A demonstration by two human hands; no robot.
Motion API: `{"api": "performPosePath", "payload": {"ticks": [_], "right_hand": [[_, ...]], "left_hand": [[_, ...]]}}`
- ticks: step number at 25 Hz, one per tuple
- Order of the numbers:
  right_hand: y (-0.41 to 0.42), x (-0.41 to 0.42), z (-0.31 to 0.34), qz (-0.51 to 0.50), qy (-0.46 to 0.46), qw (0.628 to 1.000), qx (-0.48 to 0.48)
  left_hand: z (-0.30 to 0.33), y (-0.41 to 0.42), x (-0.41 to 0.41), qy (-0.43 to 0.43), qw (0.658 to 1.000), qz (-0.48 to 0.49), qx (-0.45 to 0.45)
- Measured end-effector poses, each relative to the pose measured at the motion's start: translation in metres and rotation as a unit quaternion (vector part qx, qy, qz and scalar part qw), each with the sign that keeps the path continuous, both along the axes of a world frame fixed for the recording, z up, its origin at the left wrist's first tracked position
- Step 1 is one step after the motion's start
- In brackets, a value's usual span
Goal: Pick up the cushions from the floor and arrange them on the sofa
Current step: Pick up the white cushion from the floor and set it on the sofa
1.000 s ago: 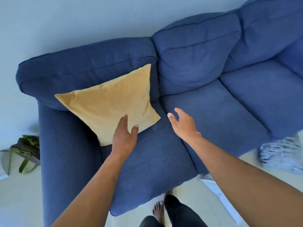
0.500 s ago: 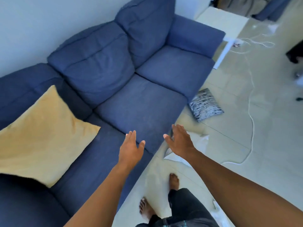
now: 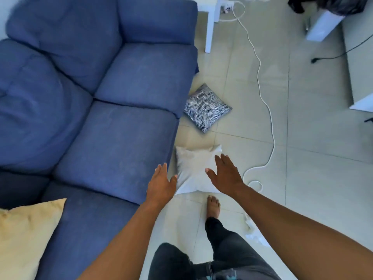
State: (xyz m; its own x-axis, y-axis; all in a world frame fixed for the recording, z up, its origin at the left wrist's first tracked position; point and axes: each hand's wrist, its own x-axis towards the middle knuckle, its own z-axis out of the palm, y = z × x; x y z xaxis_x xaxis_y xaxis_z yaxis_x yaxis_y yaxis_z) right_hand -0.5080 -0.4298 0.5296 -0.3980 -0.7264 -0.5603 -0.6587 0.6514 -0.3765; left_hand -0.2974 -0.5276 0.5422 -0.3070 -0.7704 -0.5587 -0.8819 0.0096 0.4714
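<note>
A white cushion (image 3: 193,168) lies on the tiled floor against the front of the blue sofa (image 3: 113,138). My left hand (image 3: 161,183) is open at its left edge and my right hand (image 3: 226,175) is open over its right side; neither grips it. Farther along the floor lies a black-and-white patterned cushion (image 3: 206,108), touching the sofa's front. A yellow cushion (image 3: 26,235) rests on the sofa seat at the lower left.
A white cable (image 3: 266,106) snakes across the floor to the right of the cushions. A white side table (image 3: 210,27) stands beyond the sofa's armrest. White furniture (image 3: 323,25) sits at the far right. My bare foot (image 3: 213,207) is just behind the white cushion.
My view swung right from the sofa toward the floor. Both hands left the yellow cushion and moved out over the white cushion on the floor, fingers spread.
</note>
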Motion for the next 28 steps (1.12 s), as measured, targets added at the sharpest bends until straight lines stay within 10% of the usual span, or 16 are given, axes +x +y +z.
{"api": "performPosePath", "payload": {"ticks": [10,28], "right_hand": [[-0.043,-0.082,-0.146,-0.087,-0.032,0.995,0.040],[-0.095,-0.144,-0.579,-0.280,-0.078,0.953,0.091]], "left_hand": [[-0.136,-0.053,-0.093,-0.063,0.994,0.001,0.087],[-0.596,-0.149,-0.108,-0.109,0.969,0.175,0.140]]}}
